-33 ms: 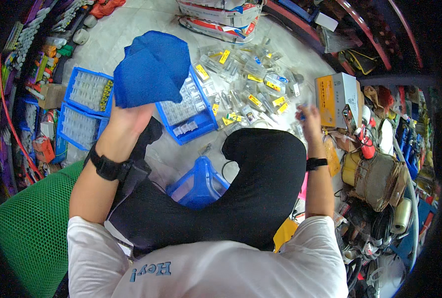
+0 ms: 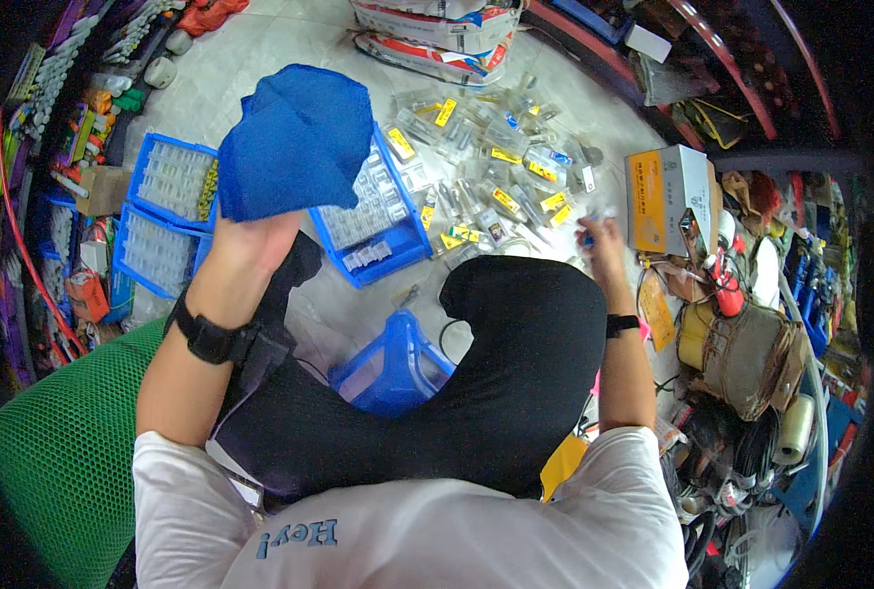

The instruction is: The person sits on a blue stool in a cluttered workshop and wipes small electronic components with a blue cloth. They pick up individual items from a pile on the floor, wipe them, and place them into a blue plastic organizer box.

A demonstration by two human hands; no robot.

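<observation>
A blue cloth (image 2: 300,142) is draped over and held by my left hand (image 2: 258,239), whose fingers are hidden beneath it. The cloth covers part of a blue tray (image 2: 383,272) with small clear pieces in its compartments. My right hand (image 2: 606,250) is raised at the right, its fingers curled around something small with a clear and a blue part, too small and blurred to name. Beyond it lies a loose spread of clear plastic packs (image 2: 501,167) with yellow labels on the floor.
Left of the cloth stand two more blue trays (image 2: 142,257). A blue plastic stool (image 2: 395,368) is between my legs. An orange and white box (image 2: 658,201) stands at the right, beside piled goods. Bagged packages (image 2: 437,49) lie at the far side; green mesh (image 2: 64,432) is at my left.
My right hand has shifted slightly to the left and down. The blue cloth has moved a little to the left with my left hand.
</observation>
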